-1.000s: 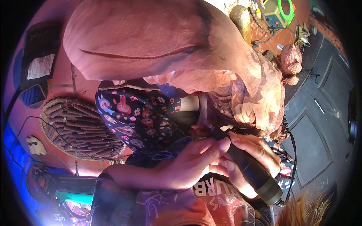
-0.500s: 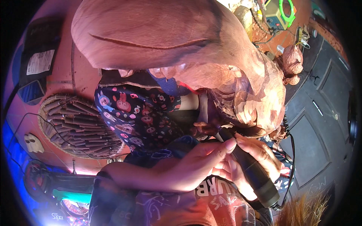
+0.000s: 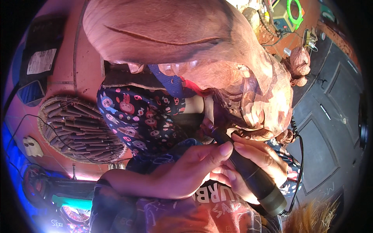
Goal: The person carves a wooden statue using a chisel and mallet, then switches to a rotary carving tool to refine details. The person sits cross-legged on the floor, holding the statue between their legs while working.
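Note:
A large wooden carving with a broad, smooth, petal-like top and a long curved groove fills the upper middle. Its lower right side shows carved folds. Below it, a black rotary carving handpiece slants with its tip toward the upper left, under the carving's lower edge. My right hand wraps round the handpiece's body from the right. From the left comes my left hand, its thumb pressed to the handpiece near the front and its fingers partly hidden beneath. Shadow blurs the tip, so I cannot tell whether it touches wood.
A round basket of several dark-handled tools lies at left, near a phone and a black case. A control box stands at the far right. A small wooden bud lies by dark panelled wood. A black cord hangs at right.
The handpiece and both hands have shifted a little left, with the tip deeper under the carving. The carving's top has tilted slightly, moving up and right.

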Tool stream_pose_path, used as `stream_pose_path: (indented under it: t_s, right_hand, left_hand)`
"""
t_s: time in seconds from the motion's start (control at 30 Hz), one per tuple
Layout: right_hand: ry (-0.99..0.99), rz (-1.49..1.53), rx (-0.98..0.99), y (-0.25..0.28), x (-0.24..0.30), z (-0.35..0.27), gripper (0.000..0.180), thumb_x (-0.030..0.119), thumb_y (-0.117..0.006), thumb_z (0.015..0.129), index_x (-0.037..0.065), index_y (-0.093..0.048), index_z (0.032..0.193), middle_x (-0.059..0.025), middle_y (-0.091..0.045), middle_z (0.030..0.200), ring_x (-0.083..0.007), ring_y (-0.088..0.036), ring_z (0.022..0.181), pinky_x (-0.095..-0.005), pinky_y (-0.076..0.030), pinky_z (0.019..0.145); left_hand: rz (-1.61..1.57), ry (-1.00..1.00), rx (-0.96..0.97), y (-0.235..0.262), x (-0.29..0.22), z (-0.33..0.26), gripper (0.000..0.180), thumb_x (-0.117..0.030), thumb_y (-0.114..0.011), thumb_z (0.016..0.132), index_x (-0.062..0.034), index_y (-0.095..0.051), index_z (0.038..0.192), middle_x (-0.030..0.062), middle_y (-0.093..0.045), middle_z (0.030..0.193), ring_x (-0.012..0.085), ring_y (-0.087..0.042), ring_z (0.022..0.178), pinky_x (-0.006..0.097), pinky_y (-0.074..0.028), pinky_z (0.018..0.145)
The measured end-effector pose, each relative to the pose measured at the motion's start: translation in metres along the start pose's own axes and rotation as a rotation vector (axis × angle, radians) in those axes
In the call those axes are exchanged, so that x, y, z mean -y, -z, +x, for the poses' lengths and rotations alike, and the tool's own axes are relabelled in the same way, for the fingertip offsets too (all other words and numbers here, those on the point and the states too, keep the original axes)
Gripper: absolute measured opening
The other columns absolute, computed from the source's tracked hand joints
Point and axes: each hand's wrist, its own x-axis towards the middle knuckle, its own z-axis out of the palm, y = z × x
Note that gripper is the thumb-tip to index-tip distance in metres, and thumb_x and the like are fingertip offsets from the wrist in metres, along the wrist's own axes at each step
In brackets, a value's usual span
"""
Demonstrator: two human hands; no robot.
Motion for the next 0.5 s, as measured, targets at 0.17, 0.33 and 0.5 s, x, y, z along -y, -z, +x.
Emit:
stream_pose_path:
  t_s: [0.17,0.33,0.5]
  right_hand:
    - [-0.06,-0.125,0.076,0.009,0.004,-0.005,0.038,0.004,-0.078,0.068,-0.001,-0.063,0.102,-0.0199,-0.065,0.102,-0.0245,-0.066,0.091,-0.033,-0.052,0.08]
    - [-0.105,-0.094,0.064,0.01,0.004,0.001,0.038,-0.001,-0.078,0.063,-0.002,-0.066,0.099,-0.0217,-0.066,0.094,-0.0244,-0.068,0.084,-0.03,-0.055,0.071]
    - [0.014,-0.036,-0.028,-0.002,-0.002,-0.002,0.038,-0.001,-0.079,0.061,-0.003,-0.067,0.097,-0.0232,-0.067,0.09,-0.025,-0.069,0.08,-0.0292,-0.056,0.068]
  left_hand:
    - [-0.07,0.05,0.045,0.004,0.008,0.009,0.041,-0.037,-0.037,0.099,-0.0005,-0.053,0.108,0.0073,-0.061,0.092,0.0154,-0.062,0.087,0.035,-0.053,0.081]
    - [-0.139,0.062,0.151,0.009,0.01,0.015,0.04,-0.038,-0.038,0.099,-0.0021,-0.054,0.104,0.0065,-0.06,0.087,0.0151,-0.063,0.084,0.036,-0.054,0.08]
    - [-0.038,0.036,0.013,0.006,0.005,0.004,0.041,-0.039,-0.04,0.098,-0.0016,-0.054,0.104,0.0062,-0.06,0.089,0.0147,-0.061,0.084,0.035,-0.054,0.08]
